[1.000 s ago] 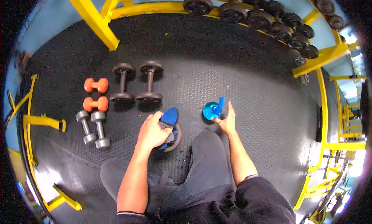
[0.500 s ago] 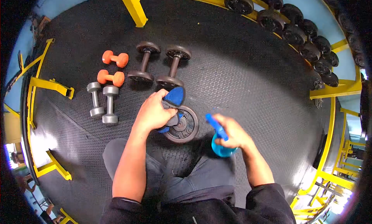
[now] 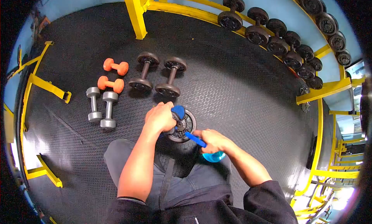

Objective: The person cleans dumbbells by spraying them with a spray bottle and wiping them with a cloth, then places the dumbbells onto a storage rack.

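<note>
My left hand point(image 3: 161, 117) is closed on a blue and grey cloth point(image 3: 178, 112), held over the left part of a round dark weight plate point(image 3: 188, 124) on the floor. Part of the plate is hidden by the cloth and fingers. Right of it, my right hand point(image 3: 212, 141) grips a spray bottle point(image 3: 214, 157) with a blue trigger head and blue-green body. The nozzle points left, at the plate's lower right edge.
Two orange dumbbells point(image 3: 111, 84), two grey dumbbells point(image 3: 109, 109) and two dark dumbbells point(image 3: 169, 89) lie at the left and ahead. A yellow rack point(image 3: 323, 92) with several dark dumbbells point(image 3: 257, 35) stands at the upper right. Yellow frame legs point(image 3: 135, 18) stand ahead and left.
My right hand has brought the spray bottle left, closer to the plate. The left hand and cloth sit slightly lower in view. The camera view has shifted, showing more of the rack.
</note>
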`<state>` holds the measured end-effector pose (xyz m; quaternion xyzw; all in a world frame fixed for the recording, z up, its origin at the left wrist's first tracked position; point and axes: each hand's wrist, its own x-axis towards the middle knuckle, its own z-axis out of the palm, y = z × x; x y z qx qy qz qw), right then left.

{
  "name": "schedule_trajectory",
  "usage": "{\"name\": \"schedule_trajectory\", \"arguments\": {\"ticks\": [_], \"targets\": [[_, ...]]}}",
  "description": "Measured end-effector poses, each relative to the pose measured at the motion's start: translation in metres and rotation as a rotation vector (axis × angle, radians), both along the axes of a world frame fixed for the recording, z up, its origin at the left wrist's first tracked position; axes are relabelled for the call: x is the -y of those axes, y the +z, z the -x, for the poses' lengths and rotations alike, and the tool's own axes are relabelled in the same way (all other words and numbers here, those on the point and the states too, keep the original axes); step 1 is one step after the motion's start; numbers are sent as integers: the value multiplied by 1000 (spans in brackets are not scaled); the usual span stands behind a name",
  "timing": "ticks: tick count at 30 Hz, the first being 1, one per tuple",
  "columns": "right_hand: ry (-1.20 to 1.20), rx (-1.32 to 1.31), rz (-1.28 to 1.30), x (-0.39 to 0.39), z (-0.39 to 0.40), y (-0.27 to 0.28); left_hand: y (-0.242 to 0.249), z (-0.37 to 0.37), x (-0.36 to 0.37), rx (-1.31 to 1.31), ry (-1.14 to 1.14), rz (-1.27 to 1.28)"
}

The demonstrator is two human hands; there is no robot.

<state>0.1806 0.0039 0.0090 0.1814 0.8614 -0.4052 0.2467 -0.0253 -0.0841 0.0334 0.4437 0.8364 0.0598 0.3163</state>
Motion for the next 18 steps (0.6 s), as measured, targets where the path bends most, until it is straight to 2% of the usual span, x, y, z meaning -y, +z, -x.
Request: {"name": "schedule_trajectory", "arguments": {"ticks": [2,3,5,6,7,9,10,11,13,15,17,18], "targets": [[11,-264,32,-17,-15,-18,0,0,-3,17,17,-48],[11,-262,23,-26,-24,-28,-2,0,-5,19,17,-56],[-181,-317,-160,-43,-36,-40,-7,-1,-7,53,58,-148],[-361,-213,-181,-50,-38,-36,-7,-2,-9,70,58,-158],[-375,-211,-190,-56,-39,-44,-6,-3,-12,74,43,-164],[-691,-434,-397,-67,-41,-88,-6,-7,-16,151,17,-171],[-736,-498,-377,-75,-41,-115,-7,-9,-18,170,16,-169],[-759,-500,-380,-76,-39,-135,-8,-11,-19,166,-7,-167],[-980,-472,-549,-78,-35,-168,-8,-14,-21,189,-6,-171],[-961,-473,-619,-79,-30,-179,-12,-12,-18,209,1,-189],[-1076,-449,-505,-77,-35,-183,-11,-10,-17,235,18,-129],[-1028,-428,-507,-77,-41,-182,-15,-10,-14,241,30,-119]]}}
